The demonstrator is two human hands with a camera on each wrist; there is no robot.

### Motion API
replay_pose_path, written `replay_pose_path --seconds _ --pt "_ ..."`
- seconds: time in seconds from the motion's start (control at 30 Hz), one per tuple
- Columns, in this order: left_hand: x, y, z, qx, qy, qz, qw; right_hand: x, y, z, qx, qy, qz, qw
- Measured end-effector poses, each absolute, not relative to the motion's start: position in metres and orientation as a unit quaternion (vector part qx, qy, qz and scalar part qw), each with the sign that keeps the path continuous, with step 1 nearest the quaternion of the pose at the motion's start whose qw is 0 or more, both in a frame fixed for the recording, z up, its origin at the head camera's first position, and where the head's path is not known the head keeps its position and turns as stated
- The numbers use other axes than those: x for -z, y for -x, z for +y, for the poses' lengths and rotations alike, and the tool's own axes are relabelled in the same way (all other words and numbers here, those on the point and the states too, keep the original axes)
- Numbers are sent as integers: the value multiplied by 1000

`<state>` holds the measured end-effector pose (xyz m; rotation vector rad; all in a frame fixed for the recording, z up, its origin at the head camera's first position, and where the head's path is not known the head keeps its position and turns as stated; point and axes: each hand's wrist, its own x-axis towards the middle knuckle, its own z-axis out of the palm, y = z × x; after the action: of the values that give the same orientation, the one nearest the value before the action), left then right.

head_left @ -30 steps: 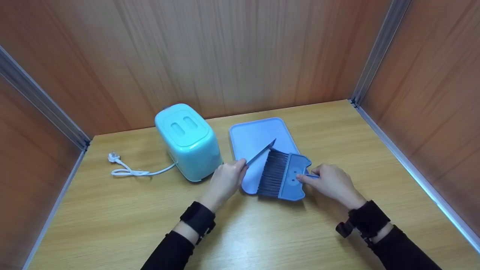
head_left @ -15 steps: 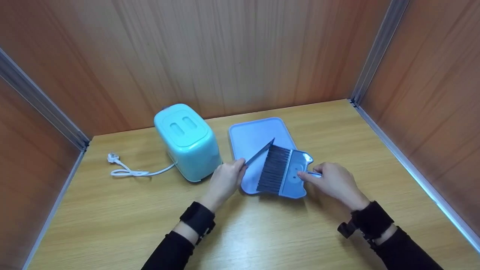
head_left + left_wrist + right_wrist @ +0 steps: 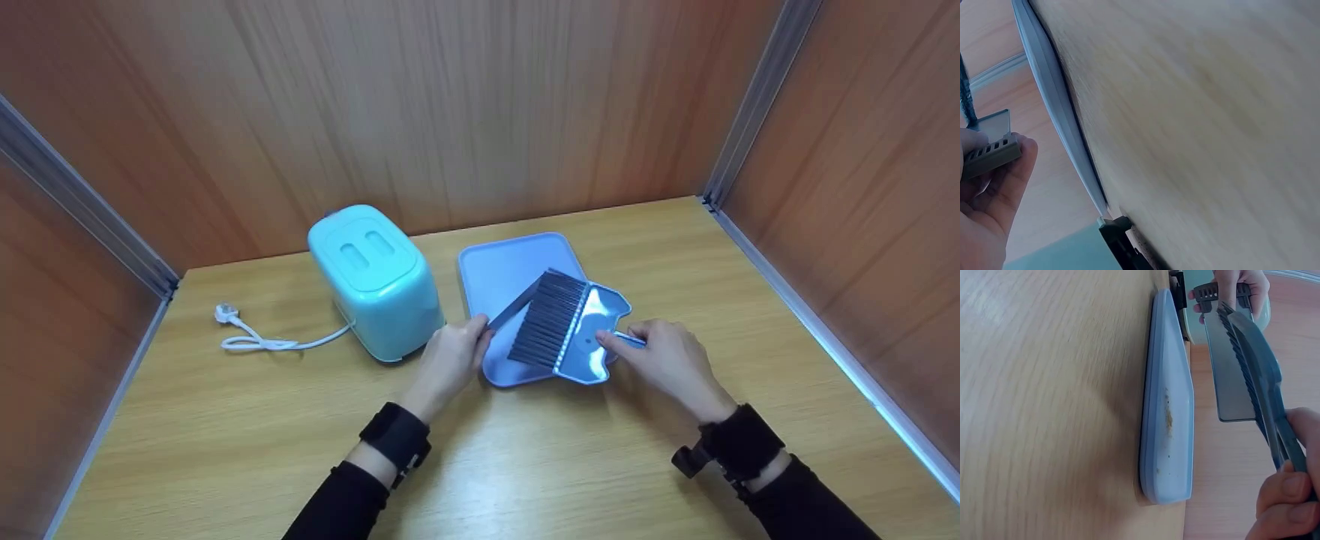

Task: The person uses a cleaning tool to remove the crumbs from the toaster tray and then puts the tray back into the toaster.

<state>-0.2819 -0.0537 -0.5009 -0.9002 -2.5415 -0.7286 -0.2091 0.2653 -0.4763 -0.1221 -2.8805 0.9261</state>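
My left hand grips the slotted dark end of a thin metal crumb tray, held tilted above a blue tray. My right hand holds a small blue hand brush by its handle, thumb on the back of the head. The dark bristles lie against the face of the crumb tray. Brown crumbs show on the blue tray in the right wrist view. In the left wrist view, the fingers pinch the slotted end of the crumb tray.
A turquoise toaster stands left of the blue tray, close by my left hand. Its white cord and plug lie on the wooden table. Wood panels enclose the back and both sides.
The brush has moved up and away from me along the crumb tray, and its head has tilted to catch the light. The left hand has hardly moved.
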Motion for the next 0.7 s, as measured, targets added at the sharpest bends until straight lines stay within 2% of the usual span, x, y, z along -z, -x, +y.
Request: replay_pose_path --seconds 0.1,0.37,0.7 --pt "501 282 -53 257 316 -897 171 478 210 265 -313 42 -947 58" --pt "499 282 -52 261 313 -900 156 483 215 267 -315 55 -947 20" --pt "499 282 -52 257 316 -898 165 488 212 270 -324 65 -943 -31"
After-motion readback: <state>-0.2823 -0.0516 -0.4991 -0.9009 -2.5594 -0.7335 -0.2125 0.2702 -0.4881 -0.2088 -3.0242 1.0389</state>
